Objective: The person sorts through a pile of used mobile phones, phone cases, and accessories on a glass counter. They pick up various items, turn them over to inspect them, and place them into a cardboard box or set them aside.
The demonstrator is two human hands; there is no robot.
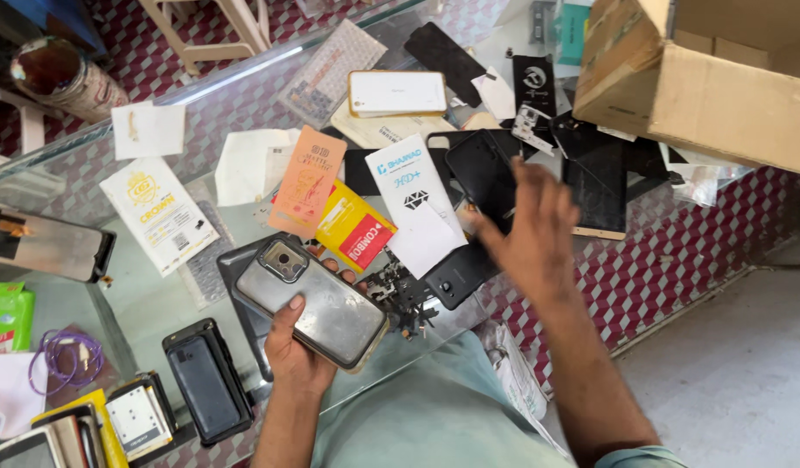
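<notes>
Over the glass table, left hand grips a smooth grey phone; right hand hovers open near flat black phones.

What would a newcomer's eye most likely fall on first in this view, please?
Probably the left hand near the bottom centre, gripping a grey phone back-up with its camera showing. The right hand is spread, blurred, over a heap of black phone parts on the glass counter, with a cardboard box at top right.
</notes>
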